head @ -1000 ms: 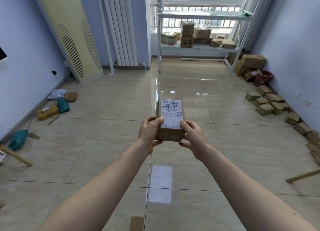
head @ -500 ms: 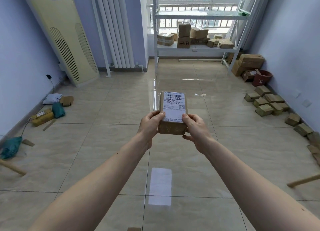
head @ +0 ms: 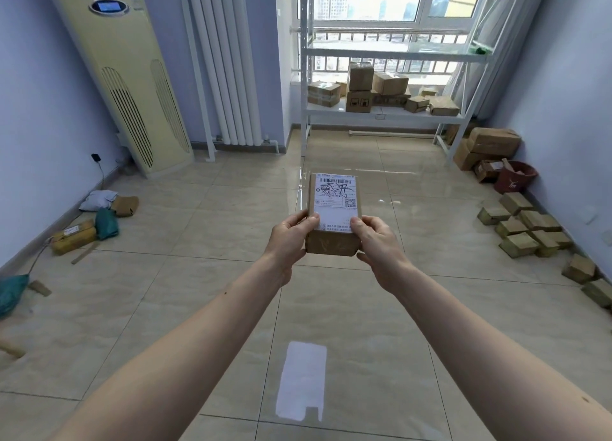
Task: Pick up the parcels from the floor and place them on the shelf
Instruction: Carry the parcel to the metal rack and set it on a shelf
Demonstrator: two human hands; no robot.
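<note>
I hold a small brown cardboard parcel (head: 333, 205) with a white shipping label on top, out in front of me at about chest height. My left hand (head: 288, 238) grips its near left corner and my right hand (head: 376, 238) grips its near right corner. Straight ahead at the far wall stands a white metal shelf (head: 384, 112) in front of the window. Its lower board carries several cardboard parcels (head: 360, 86). The upper board looks almost bare.
Small boxes (head: 523, 225) lie along the right wall, with bigger cartons (head: 490, 144) and a dark red bucket (head: 515, 177) by the shelf's right leg. Bags and a yellow parcel (head: 73, 237) lie along the left wall. A tall air conditioner (head: 122, 76) and radiator (head: 228, 60) stand back left.
The shelf has grown larger and closer in view as I move toward it. The parcel stays held in both hands, in the same grip.
</note>
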